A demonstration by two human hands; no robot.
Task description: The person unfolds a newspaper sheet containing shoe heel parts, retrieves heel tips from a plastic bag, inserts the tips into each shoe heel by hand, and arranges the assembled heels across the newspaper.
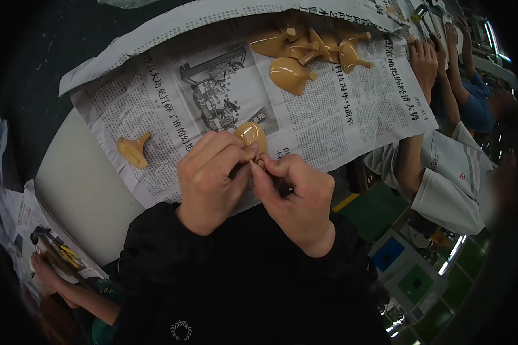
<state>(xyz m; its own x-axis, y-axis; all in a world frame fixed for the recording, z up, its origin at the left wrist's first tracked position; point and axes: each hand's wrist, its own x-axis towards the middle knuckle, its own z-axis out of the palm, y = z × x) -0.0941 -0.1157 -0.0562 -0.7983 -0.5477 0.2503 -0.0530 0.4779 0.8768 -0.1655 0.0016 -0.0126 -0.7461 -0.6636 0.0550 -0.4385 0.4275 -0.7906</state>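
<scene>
Both left hand (213, 175) and right hand (301, 198) pinched one tan piece (251, 133) by its near end — probably for steadiness — over newspaper (322, 129).

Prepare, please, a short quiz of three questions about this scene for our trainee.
1. True or false: the left hand and right hand are held wide apart.
2. The cluster of glossy tan pieces lies toward which part of the newspaper? A) near left; B) near right; C) far right.
3. Fill in: the lone tan piece lies nearer the ____ hand.
Key: 1. False; their fingertips meet at another tan piece. 2. C. 3. Left.
</scene>
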